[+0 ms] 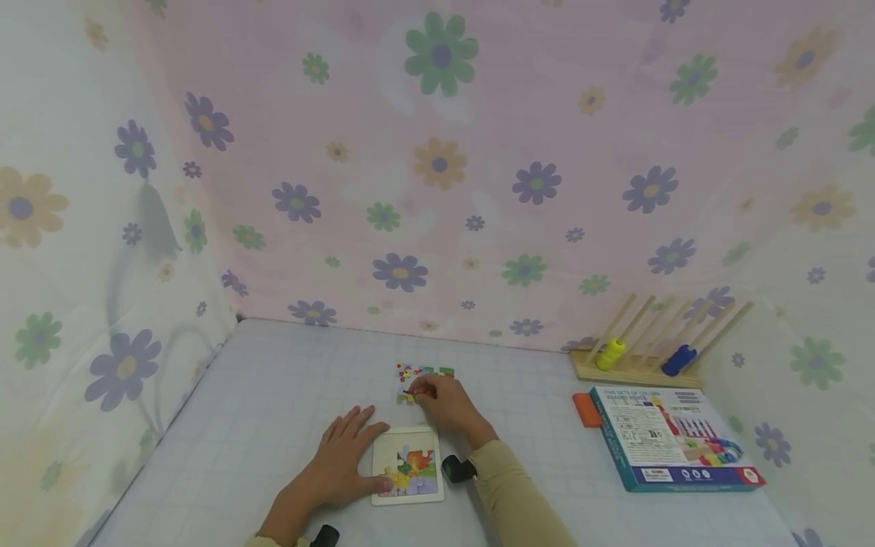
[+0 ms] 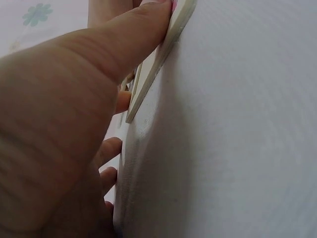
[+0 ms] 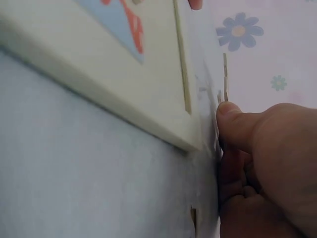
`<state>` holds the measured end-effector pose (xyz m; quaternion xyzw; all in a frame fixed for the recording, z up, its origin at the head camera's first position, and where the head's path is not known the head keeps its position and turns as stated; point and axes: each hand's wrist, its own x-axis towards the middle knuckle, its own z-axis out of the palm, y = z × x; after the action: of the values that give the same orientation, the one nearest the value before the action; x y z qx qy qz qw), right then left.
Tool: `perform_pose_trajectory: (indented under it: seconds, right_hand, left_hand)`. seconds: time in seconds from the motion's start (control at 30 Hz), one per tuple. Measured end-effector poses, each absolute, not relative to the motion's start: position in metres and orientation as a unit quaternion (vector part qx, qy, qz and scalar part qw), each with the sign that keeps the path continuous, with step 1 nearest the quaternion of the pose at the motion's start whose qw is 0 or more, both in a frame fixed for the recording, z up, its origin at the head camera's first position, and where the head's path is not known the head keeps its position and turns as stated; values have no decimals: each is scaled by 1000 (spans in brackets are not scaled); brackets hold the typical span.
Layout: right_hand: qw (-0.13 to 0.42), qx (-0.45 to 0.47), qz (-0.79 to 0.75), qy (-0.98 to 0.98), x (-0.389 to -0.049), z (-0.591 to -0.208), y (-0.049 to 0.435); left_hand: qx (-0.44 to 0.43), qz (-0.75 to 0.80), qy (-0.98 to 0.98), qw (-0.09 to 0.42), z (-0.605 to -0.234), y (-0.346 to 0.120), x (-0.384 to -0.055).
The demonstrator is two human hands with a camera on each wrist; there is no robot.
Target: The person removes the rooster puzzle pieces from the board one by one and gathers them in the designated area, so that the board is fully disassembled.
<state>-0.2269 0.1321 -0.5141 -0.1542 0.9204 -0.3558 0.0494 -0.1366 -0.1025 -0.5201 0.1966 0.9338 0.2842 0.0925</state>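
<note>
Head view: L hand (image 1: 342, 460) lies w/ fingers spread at the left side of a puzzle tray (image 1: 413, 501), thumb on its lower left part, index tip by the top left corner. Tray's flat on the table (image 1: 287, 372), part filled: joined bits (image 1: 415, 465) in orange, green, yellow + purple sit toward its right + bottom. R hand (image 1: 447, 403) is just past tray's top right corner, thumb + finger pinching a puzzle pc (image 3: 226, 87), thin edge showing in R wrist view. Loose pcs (image 1: 406, 371) lie near its fingertips, beyond tray. L wrist view: thumb over tray edge. Far right on table: game box (image 1: 659, 448) lying flat, orange block (image 1: 585, 410) at its left edge; behind, wooden stand (image 1: 636, 372) w/ upright sticks, yellow beads (image 1: 611, 355) + blue beads (image 1: 679, 361)
</note>
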Motion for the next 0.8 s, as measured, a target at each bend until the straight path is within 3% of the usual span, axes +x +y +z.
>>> perform_pose_trajectory:
  seconds: [0.37,0.8]
  right_hand:
    - [14,-154,-352,923,-227,-511,126]
    - [21,-135,-366,920,-228,-515,128]
  left_hand:
    - [197,285,934,88,-521,-100,-138]
    - [205,275,936,77,-524,-101,-139]
